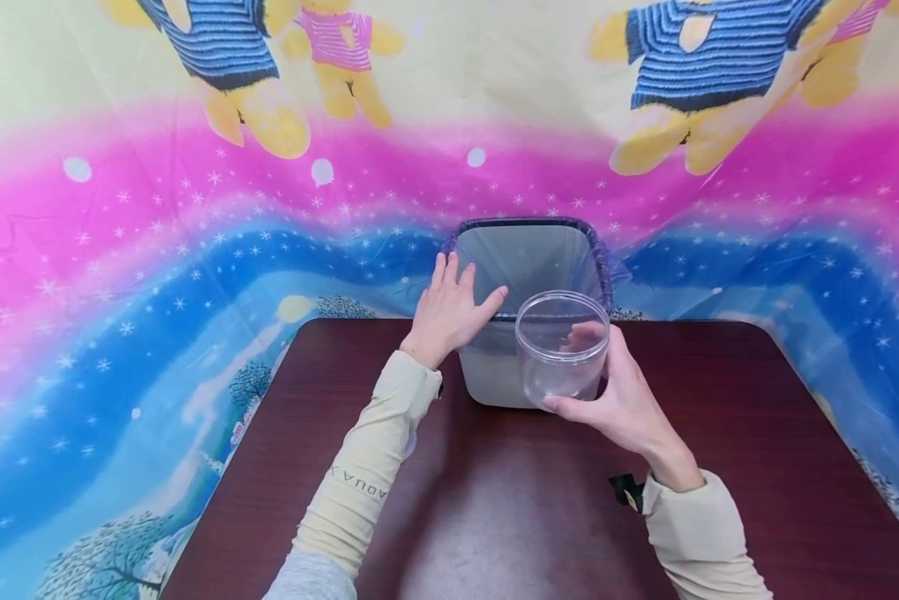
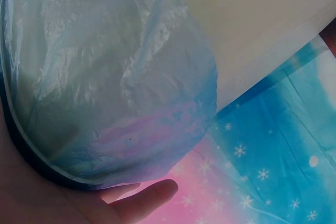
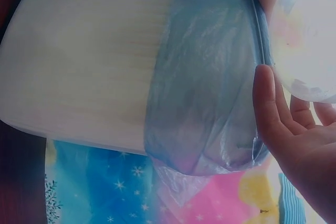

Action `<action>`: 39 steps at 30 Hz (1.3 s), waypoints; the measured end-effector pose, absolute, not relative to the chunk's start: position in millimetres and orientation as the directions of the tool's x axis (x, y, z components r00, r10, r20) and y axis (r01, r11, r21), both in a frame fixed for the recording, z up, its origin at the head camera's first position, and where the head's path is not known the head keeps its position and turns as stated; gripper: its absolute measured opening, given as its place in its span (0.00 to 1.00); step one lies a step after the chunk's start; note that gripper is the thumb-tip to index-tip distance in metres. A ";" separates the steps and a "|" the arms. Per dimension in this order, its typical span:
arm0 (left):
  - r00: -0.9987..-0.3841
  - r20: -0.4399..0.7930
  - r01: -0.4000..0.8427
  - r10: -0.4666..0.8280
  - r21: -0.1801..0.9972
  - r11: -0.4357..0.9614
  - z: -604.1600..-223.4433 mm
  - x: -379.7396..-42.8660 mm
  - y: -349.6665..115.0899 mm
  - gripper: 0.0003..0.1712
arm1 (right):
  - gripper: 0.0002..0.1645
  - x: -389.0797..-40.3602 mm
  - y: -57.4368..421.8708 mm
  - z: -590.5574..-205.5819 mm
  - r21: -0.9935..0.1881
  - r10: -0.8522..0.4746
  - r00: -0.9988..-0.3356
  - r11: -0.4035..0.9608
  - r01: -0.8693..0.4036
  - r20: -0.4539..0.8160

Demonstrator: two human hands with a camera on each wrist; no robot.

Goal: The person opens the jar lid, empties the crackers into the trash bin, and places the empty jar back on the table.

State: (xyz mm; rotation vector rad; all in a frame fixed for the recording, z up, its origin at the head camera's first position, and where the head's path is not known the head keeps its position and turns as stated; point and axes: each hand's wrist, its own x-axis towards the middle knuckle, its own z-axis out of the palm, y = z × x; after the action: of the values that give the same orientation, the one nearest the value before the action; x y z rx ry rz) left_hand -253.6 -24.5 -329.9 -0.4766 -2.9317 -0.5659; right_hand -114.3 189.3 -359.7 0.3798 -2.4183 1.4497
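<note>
A pale grey trash bin (image 1: pixel 494 375) stands upright at the far middle of the table, lined with a thin translucent bluish-purple plastic bag (image 3: pixel 205 77) folded over its rim. My left hand (image 1: pixel 449 312) rests on the bin's left rim, fingers straight and spread. In the left wrist view the bag (image 2: pixel 126 87) and dark rim cover part of that hand. With my right hand (image 1: pixel 636 408) I grip a clear round plastic jar (image 1: pixel 550 371), thumb on the near side and fingers round the far side. The jar looks empty and is held up near the bin's front right rim.
The dark red-brown wooden table (image 1: pixel 509 517) has rounded far corners. Behind it hangs a pink and blue cloth (image 1: pixel 344 192) printed with bears and snowflakes, close to the bin's back. A loose flap of the bag (image 1: pixel 620 268) sticks out at the bin's right side.
</note>
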 end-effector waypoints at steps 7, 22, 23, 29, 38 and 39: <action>-0.943 0.180 0.328 0.281 0.342 0.881 -329.4 -254.4 -24.4 0.48 | 0.49 -116.7 188.8 -364.9 -0.812 -0.071 -0.924 0.455 -0.365 0.375; -0.940 0.185 0.334 0.286 0.341 0.879 -328.2 -255.6 -24.1 0.48 | 0.50 -119.1 184.6 -374.7 -0.810 -0.083 -0.926 0.459 -0.364 0.368; -0.940 0.186 0.335 0.286 0.341 0.878 -328.3 -255.7 -24.1 0.48 | 0.50 -119.1 184.3 -375.4 -0.813 -0.085 -0.927 0.456 -0.363 0.366; -0.940 0.182 0.335 0.287 0.344 0.877 -329.3 -256.3 -24.5 0.48 | 0.50 -119.2 182.4 -380.3 -0.818 -0.094 -0.935 0.459 -0.345 0.342; -0.941 0.180 0.332 0.285 0.348 0.877 -330.0 -256.0 -25.7 0.47 | 0.51 -120.3 179.1 -386.8 -0.816 -0.100 -0.936 0.465 -0.343 0.337; -0.941 0.180 0.332 0.285 0.348 0.877 -330.0 -255.9 -25.7 0.47 | 0.51 -120.5 178.7 -387.6 -0.815 -0.101 -0.935 0.465 -0.346 0.340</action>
State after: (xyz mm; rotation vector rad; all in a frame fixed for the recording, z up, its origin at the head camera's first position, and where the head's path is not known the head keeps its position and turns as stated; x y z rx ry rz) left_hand -255.9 -25.7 -330.0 -0.4830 -2.9235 -0.5750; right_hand -120.5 178.7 -387.6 0.3847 -2.4711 1.4591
